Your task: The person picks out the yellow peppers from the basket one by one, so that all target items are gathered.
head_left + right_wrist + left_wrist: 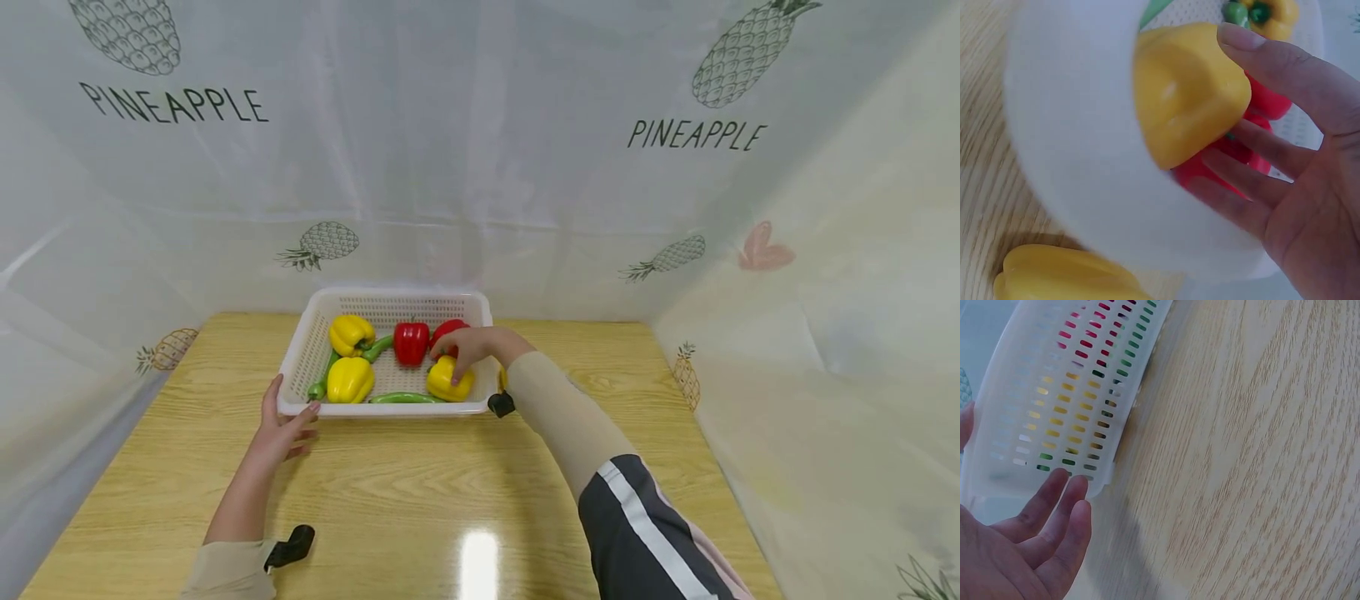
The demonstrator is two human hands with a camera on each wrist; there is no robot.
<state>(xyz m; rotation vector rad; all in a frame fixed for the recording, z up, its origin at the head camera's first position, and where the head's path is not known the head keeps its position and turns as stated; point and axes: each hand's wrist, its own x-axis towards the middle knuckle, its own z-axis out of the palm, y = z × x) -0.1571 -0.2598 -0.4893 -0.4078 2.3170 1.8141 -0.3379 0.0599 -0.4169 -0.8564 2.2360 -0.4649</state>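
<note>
A white plastic basket [390, 410] holds yellow, red and green peppers. My right hand [480, 343] reaches over its right side to a yellow bell pepper [450, 380]. In the right wrist view, the thumb tip overlaps this pepper's edge [1191, 87], and the other fingers [1254, 181] extend loosely beside it, in front of a red pepper. My left hand [283, 429] is at the basket's near left corner, its fingers spread. In the left wrist view, straight fingertips [1060, 478] lie right at the perforated wall [1029, 469].
Inside the basket are two more yellow peppers [350, 381], red bell peppers [411, 343] and long green peppers [405, 398]. Another yellow pepper [1066, 275] lies on the wooden table [420, 492] outside the right rim. Pineapple-printed sheeting [450, 167] hangs behind and at both sides.
</note>
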